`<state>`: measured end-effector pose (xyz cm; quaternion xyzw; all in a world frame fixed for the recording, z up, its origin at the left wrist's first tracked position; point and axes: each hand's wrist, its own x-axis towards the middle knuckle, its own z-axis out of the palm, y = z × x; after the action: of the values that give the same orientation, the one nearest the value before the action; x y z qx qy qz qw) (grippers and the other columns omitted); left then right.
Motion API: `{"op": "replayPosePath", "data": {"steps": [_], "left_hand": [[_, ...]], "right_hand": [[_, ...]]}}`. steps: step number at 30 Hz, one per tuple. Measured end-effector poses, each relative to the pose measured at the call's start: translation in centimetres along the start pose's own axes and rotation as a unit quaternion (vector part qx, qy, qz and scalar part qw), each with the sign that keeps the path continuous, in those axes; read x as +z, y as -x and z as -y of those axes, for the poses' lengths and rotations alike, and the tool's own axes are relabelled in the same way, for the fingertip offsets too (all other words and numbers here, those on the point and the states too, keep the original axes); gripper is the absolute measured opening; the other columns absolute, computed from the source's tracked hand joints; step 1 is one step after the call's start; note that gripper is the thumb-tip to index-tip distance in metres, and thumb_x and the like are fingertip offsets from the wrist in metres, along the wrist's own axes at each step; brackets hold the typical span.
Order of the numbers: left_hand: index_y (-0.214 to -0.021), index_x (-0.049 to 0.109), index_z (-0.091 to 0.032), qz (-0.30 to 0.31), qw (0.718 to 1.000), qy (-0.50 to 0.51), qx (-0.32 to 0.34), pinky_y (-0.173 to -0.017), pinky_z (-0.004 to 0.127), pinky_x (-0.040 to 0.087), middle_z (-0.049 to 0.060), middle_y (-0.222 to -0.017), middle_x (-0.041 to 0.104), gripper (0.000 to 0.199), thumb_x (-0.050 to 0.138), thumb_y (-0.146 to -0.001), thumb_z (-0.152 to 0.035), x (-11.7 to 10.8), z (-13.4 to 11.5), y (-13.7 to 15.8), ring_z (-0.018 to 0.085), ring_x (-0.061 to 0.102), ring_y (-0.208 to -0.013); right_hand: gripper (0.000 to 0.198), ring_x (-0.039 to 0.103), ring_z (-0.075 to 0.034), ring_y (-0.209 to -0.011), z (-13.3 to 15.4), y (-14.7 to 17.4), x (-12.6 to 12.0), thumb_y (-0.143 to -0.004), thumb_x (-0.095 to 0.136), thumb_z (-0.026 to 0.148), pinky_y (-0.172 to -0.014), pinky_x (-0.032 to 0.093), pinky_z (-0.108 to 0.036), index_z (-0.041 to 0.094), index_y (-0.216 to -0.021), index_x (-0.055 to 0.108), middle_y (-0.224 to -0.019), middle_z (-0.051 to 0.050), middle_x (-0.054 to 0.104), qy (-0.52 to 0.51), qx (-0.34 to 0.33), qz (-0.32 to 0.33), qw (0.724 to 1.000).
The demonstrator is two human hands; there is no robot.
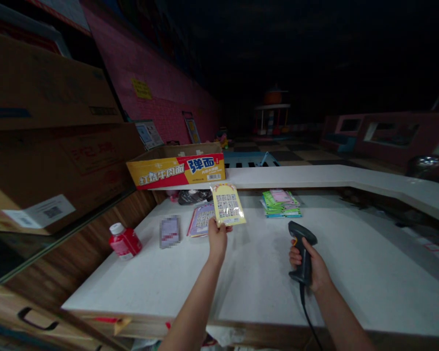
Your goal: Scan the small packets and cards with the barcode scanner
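Note:
Between the thumb and fingers of my left hand [218, 236] is a yellow sticker sheet in a clear sleeve [228, 204], raised above the desk by its lower edge. Rows of small printed pictures cover its face. Partly behind it lies a stack of purple and pink sheets [199, 222]. My right hand [310, 263] is wrapped around the handle of a dark barcode scanner [303, 253], whose cable hangs over the desk's front edge. Farther back sits a pile of green, pink and blue packets [281, 204].
On the white desk [256, 287], a red bottle with a white cap [125, 241] stands at the left, near a blurred purple item [169, 231]. An open noodle carton [179, 170] rests on the raised ledge [296, 176]. Large cardboard boxes [58, 165] are stacked far left.

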<state>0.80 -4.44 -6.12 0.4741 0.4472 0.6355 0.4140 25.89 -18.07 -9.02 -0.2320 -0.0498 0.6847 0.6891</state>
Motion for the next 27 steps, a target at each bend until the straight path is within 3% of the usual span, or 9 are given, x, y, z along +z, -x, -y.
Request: {"op": "replayPosePath", "data": {"steps": [3,7,11,14,16,18,20,22,27], "left_hand": [[-0.114,0.054,-0.017,-0.063,0.989,-0.125,0.042,-0.076,0.033,0.057,0.008,-0.103,0.069,0.035,0.052,-0.079,-0.015,-3.6,-2.0,-1.1,0.02,0.068,-0.086],[-0.119,0.055,-0.014,-0.101,0.938,-0.329,0.031,-0.087,0.035,0.052,0.014,-0.11,0.069,0.039,0.045,-0.082,-0.009,-7.0,-3.5,-1.8,0.023,0.066,-0.101],[-0.117,0.062,-0.012,-0.075,0.842,-0.534,-0.014,-0.088,0.038,0.048,0.018,-0.103,0.069,0.036,0.044,-0.085,-0.012,-8.0,-4.2,-1.3,0.029,0.065,-0.101],[-0.119,0.063,-0.012,-0.108,0.778,-0.619,0.027,-0.092,0.046,0.045,0.021,-0.112,0.065,0.037,0.046,-0.087,-0.016,-8.0,-4.1,-0.6,0.034,0.061,-0.108],[-0.124,0.062,-0.015,-0.094,0.774,-0.616,0.107,-0.096,0.049,0.044,0.02,-0.124,0.06,0.04,0.047,-0.087,-0.018,-8.0,-3.7,-0.4,0.034,0.056,-0.115],[-0.124,0.063,-0.02,-0.016,0.786,-0.584,0.2,-0.102,0.049,0.042,0.016,-0.132,0.058,0.039,0.048,-0.089,-0.019,-8.1,-3.1,-0.3,0.032,0.052,-0.123],[-0.121,0.066,-0.024,0.074,0.791,-0.552,0.251,-0.107,0.047,0.04,0.011,-0.132,0.061,0.035,0.05,-0.09,-0.024,-8.1,-2.4,-0.5,0.029,0.051,-0.126],[-0.12,0.067,-0.025,0.118,0.792,-0.543,0.254,-0.108,0.046,0.041,0.01,-0.129,0.063,0.033,0.05,-0.091,-0.028,-8.1,-1.9,-0.6,0.028,0.053,-0.124],[-0.119,0.068,-0.023,0.105,0.794,-0.549,0.239,-0.106,0.048,0.042,0.013,-0.127,0.064,0.035,0.047,-0.093,-0.032,-8.2,-1.3,-0.8,0.03,0.055,-0.12]], "right_hand": [[0.028,0.044,-0.006,-0.045,0.0,0.1,0.1,-0.076,0.078,0.029,-0.038,0.041,-0.015,0.016,-0.09,0.058,-0.059,0.005,0.051,-0.001,0.002,-0.002,1.0],[0.026,0.045,-0.006,-0.045,0.0,0.3,0.1,-0.077,0.076,0.029,-0.039,0.042,-0.016,0.018,-0.09,0.057,-0.06,0.005,0.05,-0.004,0.011,-0.004,1.0],[0.024,0.044,-0.007,-0.046,0.0,0.3,0.0,-0.079,0.074,0.029,-0.039,0.042,-0.016,0.018,-0.09,0.056,-0.061,0.005,0.05,-0.007,0.007,-0.011,1.0],[0.023,0.044,-0.007,-0.046,0.0,0.4,0.1,-0.079,0.073,0.028,-0.039,0.043,-0.016,0.018,-0.09,0.056,-0.061,0.005,0.05,-0.008,0.005,-0.008,1.0],[0.023,0.044,-0.007,-0.046,0.0,0.5,0.1,-0.079,0.074,0.027,-0.039,0.043,-0.016,0.018,-0.091,0.056,-0.061,0.005,0.05,-0.008,0.003,-0.006,1.0],[0.024,0.044,-0.007,-0.046,0.0,0.5,0.2,-0.078,0.075,0.027,-0.039,0.043,-0.016,0.018,-0.091,0.057,-0.061,0.005,0.05,-0.007,0.004,-0.004,1.0],[0.025,0.045,-0.007,-0.046,0.0,0.5,0.2,-0.077,0.076,0.026,-0.04,0.043,-0.016,0.018,-0.091,0.057,-0.061,0.005,0.049,-0.008,0.004,-0.004,1.0],[0.026,0.045,-0.007,-0.046,0.0,0.5,0.2,-0.076,0.077,0.025,-0.039,0.044,-0.016,0.018,-0.092,0.058,-0.06,0.005,0.049,-0.014,0.002,-0.006,1.0],[0.025,0.046,-0.007,-0.046,0.0,0.4,0.0,-0.075,0.077,0.024,-0.038,0.045,-0.017,0.018,-0.09,0.058,-0.06,0.005,0.049,-0.031,0.003,-0.012,0.999]]}}
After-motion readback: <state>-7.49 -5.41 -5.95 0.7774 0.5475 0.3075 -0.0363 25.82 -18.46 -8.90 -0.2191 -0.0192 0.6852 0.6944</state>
